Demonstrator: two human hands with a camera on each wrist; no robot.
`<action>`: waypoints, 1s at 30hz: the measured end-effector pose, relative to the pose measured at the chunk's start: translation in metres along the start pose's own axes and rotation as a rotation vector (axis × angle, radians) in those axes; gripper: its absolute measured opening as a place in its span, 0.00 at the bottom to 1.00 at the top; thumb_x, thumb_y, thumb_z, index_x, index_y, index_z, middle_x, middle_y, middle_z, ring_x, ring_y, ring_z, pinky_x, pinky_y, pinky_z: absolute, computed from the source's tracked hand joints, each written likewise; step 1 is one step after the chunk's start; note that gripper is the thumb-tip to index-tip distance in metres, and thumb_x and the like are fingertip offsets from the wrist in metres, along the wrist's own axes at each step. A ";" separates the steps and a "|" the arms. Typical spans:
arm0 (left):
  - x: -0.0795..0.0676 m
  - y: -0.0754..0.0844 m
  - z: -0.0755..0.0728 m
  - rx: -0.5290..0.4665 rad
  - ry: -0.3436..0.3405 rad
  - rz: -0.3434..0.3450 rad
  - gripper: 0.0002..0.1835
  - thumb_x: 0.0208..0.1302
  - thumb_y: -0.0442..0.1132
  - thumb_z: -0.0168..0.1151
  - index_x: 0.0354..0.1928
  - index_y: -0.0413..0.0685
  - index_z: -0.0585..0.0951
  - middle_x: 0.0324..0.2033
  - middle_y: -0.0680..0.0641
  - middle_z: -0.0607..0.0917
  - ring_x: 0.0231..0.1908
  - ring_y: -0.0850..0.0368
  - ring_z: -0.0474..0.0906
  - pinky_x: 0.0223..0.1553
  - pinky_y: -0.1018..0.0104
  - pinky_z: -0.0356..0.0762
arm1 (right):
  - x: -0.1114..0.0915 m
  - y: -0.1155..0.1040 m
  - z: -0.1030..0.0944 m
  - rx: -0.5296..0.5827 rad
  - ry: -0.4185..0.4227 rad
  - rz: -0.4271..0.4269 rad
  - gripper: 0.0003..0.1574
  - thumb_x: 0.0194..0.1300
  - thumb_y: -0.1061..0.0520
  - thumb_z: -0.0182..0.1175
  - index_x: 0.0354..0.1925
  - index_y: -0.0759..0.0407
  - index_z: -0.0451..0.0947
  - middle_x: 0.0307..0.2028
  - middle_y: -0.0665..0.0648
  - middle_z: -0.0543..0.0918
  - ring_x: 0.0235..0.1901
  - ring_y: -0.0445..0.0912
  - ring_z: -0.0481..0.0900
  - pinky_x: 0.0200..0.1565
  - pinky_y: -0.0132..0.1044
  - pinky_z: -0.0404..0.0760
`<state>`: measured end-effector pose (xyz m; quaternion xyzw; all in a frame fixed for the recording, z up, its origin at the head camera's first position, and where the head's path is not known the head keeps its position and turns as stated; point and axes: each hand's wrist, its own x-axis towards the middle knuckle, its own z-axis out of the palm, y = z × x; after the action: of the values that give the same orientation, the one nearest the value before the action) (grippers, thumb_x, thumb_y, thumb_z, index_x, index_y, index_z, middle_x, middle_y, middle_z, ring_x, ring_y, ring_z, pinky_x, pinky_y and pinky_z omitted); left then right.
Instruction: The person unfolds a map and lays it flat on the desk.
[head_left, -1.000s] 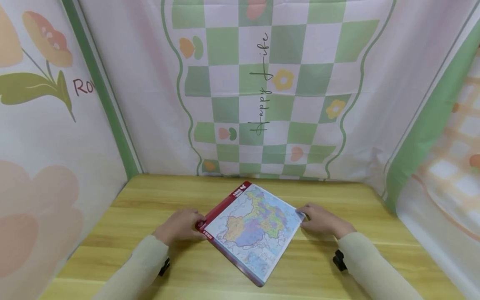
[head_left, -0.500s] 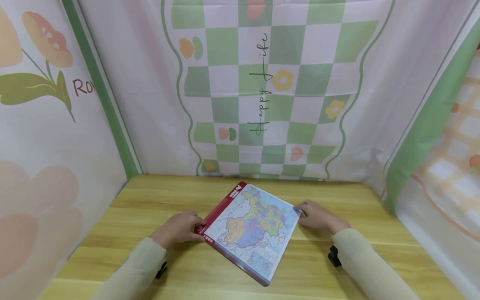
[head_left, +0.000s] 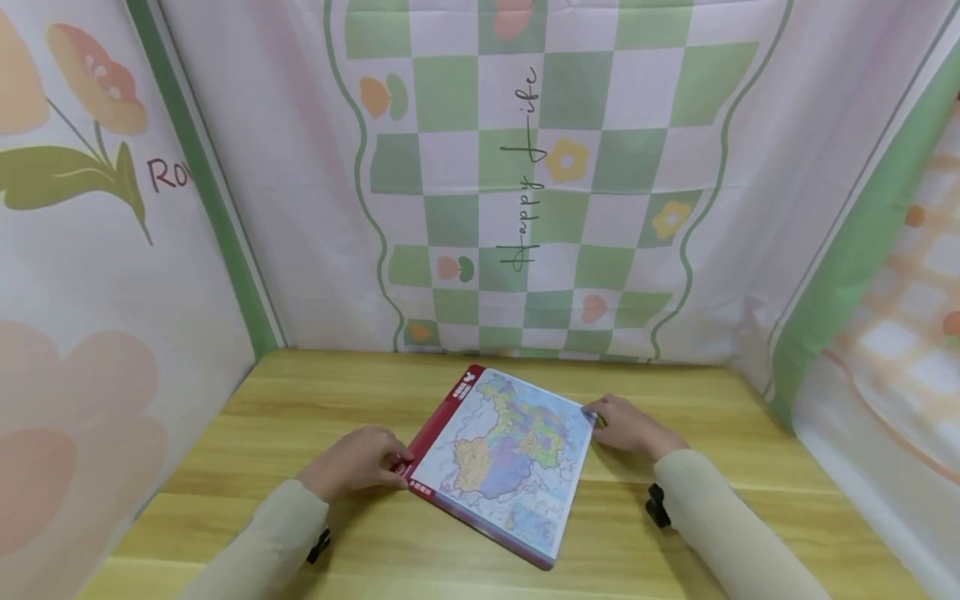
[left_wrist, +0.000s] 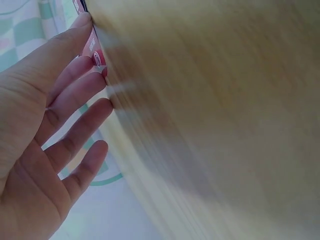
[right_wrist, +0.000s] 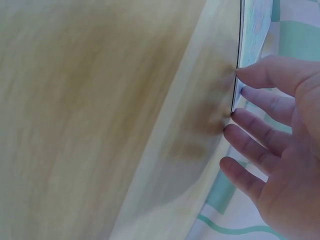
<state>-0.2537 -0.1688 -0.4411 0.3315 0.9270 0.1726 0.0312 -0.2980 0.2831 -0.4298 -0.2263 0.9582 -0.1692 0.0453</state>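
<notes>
Map (head_left: 502, 458), one: turned slightly counterclockwise, squarer on worktop (head_left: 315, 392). I log left hand (head_left: 356, 461), right hand (head_left: 628, 427), each pinching a corner.

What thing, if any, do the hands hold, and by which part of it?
The map board, by two opposite corners: the left hand holds a red-strip corner, the right hand the one diagonally across.

The left sleeve (head_left: 262, 537), plain and pale beige, ends just behind the left hand (head_left: 354, 462); the right sleeve (head_left: 727, 518) matches it behind the right hand (head_left: 632, 427). A blocky black device (head_left: 318, 546) shows at the left sleeve's inner edge, a similar black unit (head_left: 657, 506) at the right's.
</notes>
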 end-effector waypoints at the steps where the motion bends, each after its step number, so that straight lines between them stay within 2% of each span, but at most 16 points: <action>1: 0.000 0.000 0.000 -0.008 -0.001 0.002 0.21 0.55 0.51 0.76 0.47 0.46 0.89 0.37 0.55 0.87 0.34 0.66 0.76 0.43 0.62 0.80 | 0.001 0.000 0.000 -0.002 0.002 -0.003 0.27 0.65 0.62 0.62 0.59 0.76 0.74 0.53 0.75 0.76 0.55 0.71 0.73 0.58 0.65 0.72; 9: -0.001 0.003 -0.001 -0.049 -0.010 0.022 0.20 0.55 0.48 0.77 0.46 0.44 0.89 0.38 0.53 0.89 0.35 0.67 0.79 0.43 0.63 0.82 | 0.006 0.003 0.002 -0.018 0.001 0.010 0.26 0.66 0.62 0.63 0.59 0.74 0.75 0.55 0.76 0.75 0.57 0.71 0.71 0.60 0.65 0.70; 17: -0.002 0.004 -0.004 -0.073 -0.034 0.046 0.17 0.56 0.46 0.77 0.45 0.45 0.89 0.37 0.55 0.89 0.34 0.69 0.79 0.41 0.66 0.82 | 0.007 0.002 0.003 -0.042 -0.009 0.013 0.25 0.67 0.63 0.61 0.59 0.74 0.75 0.56 0.77 0.74 0.58 0.72 0.70 0.61 0.65 0.70; 24: 0.001 0.004 -0.008 -0.111 -0.069 -0.004 0.16 0.62 0.45 0.73 0.49 0.47 0.88 0.41 0.54 0.87 0.40 0.63 0.80 0.46 0.61 0.81 | -0.001 -0.003 0.002 -0.052 -0.043 0.005 0.26 0.70 0.60 0.59 0.61 0.75 0.73 0.58 0.76 0.74 0.60 0.72 0.69 0.62 0.64 0.69; 30: 0.013 -0.004 -0.004 -0.068 -0.031 -0.016 0.14 0.68 0.42 0.67 0.52 0.48 0.87 0.45 0.51 0.84 0.46 0.57 0.79 0.52 0.55 0.80 | -0.011 -0.006 0.003 -0.046 -0.068 -0.021 0.28 0.72 0.57 0.58 0.62 0.75 0.72 0.59 0.76 0.74 0.60 0.70 0.69 0.61 0.64 0.70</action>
<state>-0.2666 -0.1648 -0.4385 0.3254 0.9226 0.1987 0.0581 -0.2852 0.2822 -0.4301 -0.2430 0.9572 -0.1400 0.0708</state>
